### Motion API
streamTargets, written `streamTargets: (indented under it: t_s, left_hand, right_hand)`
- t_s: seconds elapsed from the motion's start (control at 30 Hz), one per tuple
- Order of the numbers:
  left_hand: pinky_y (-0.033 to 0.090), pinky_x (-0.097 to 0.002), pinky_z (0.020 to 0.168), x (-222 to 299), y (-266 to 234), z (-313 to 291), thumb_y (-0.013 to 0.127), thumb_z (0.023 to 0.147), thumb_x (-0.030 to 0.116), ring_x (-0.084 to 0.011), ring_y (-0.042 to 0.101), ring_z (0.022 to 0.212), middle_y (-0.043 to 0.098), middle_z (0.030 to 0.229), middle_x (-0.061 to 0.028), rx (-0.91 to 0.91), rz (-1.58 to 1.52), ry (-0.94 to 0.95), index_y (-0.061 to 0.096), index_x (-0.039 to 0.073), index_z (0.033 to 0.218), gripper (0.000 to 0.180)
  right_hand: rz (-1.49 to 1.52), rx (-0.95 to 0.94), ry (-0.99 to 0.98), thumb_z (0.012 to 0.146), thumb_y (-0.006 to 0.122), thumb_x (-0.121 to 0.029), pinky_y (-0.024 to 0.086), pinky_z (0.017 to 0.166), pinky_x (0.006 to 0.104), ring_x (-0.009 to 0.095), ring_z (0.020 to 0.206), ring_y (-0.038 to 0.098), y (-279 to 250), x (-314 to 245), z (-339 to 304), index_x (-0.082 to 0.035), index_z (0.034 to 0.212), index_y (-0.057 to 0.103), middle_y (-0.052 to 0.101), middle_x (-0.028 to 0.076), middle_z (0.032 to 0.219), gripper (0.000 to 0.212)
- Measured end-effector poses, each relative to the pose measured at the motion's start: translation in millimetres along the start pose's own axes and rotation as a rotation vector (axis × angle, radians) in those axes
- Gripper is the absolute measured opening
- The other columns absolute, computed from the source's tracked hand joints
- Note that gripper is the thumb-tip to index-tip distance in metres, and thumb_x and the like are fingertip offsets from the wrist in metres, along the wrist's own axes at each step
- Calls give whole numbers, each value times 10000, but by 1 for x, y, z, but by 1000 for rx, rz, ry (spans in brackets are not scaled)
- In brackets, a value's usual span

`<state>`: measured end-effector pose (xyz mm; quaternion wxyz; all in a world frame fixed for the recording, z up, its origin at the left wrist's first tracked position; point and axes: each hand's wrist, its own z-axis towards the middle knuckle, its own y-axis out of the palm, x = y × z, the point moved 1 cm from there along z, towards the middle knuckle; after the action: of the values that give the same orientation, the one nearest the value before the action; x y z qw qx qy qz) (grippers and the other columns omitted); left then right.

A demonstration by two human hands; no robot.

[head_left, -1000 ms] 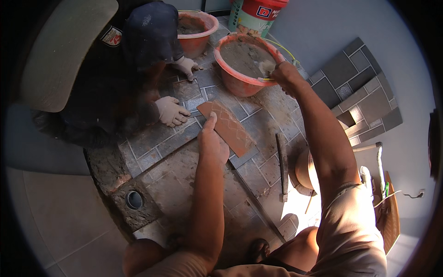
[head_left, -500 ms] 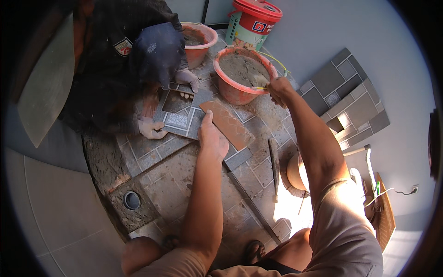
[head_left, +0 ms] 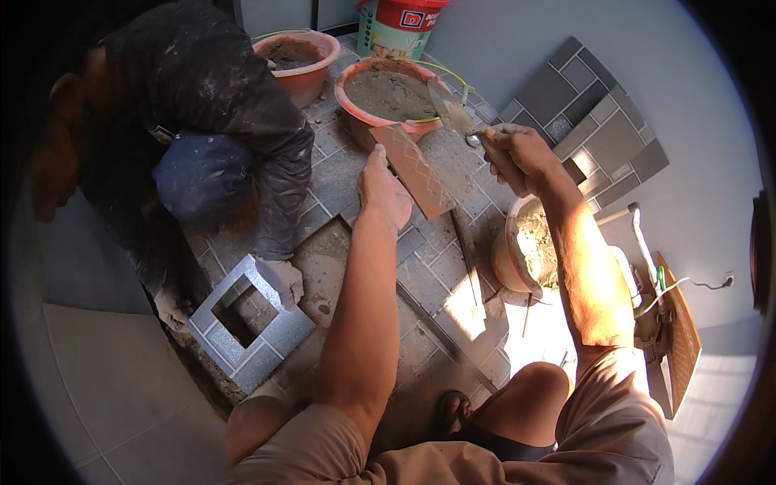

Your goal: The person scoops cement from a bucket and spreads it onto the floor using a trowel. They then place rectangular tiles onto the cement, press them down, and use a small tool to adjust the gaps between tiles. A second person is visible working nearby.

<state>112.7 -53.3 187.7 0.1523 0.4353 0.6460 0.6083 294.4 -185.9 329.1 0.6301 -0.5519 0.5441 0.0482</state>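
Brown tile (head_left: 416, 174), up in the air over the middle of the tiled floor (head_left: 335, 178), tilted, pale crisscross lines across its face! The person's left hand (head_left: 384, 190) had it by the lower left edge, thumb on the near side, the grip partly closed, the other fingers mostly hidden. And the right hand (head_left: 521, 153)? Curled firmly round the handle of a trowel (head_left: 451, 113), its blade smeared grey, right beside the rim of a red basin (head_left: 356, 125) full of mortar (head_left: 388, 93). I couldn't tell whether blade and rim touched. Over toward the floor's left edge, a co-worker's gloved hand (head_left: 279, 283) rested on a grey tile with a square hole (head_left: 291, 331). A red-and-green bucket (head_left: 396, 36) stood at the floor's far edge.
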Motion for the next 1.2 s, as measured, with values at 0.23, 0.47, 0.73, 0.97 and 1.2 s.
streamTargets:
  t_s: [0.23,0.47,0.73,0.97,1.2]
  left_hand:
    - [451,-588,1136,-47,7,-41,369,1142,425,-396,623,1256,614,1384,-187,-150,170,-258,470,35,1487,530]
    - [610,-469,926,-139,8,-52,677,1042,207,-313,701,1092,680,1210,-157,-45,554,-294,500,34,1432,461]
    - [656,-392,848,-200,26,-37,774,956,97,-233,722,1025,678,1155,-129,-166,657,-385,541,-41,1372,496]
    - [624,-382,911,-208,14,-70,693,901,-24,-247,722,1017,688,1151,-132,-167,844,-276,599,-22,1314,424]
    - [538,-377,1057,-225,9,-113,669,902,-80,-227,668,1208,675,1337,-114,-326,760,-194,536,17,1462,583]
  right_hand:
    - [228,206,175,1042,676,-271,508,622,295,97,740,592,-73,49,-163,-53,1164,749,674,4,886,260]
    - [-811,182,325,929,683,-165,585,975,449,391,1094,745,-102,145,-201,35,1175,766,766,258,1131,328]
    - [-905,-225,394,890,674,-84,599,967,429,353,1133,744,-87,166,-128,-7,1092,803,781,188,1154,251]
    - [-1172,-380,208,915,684,-114,600,968,418,320,1140,755,-82,174,-160,-46,1113,811,780,164,1203,245]
    - [-1086,-61,61,951,628,-87,574,986,480,363,1170,697,-57,235,-215,11,1075,775,721,164,1193,216]
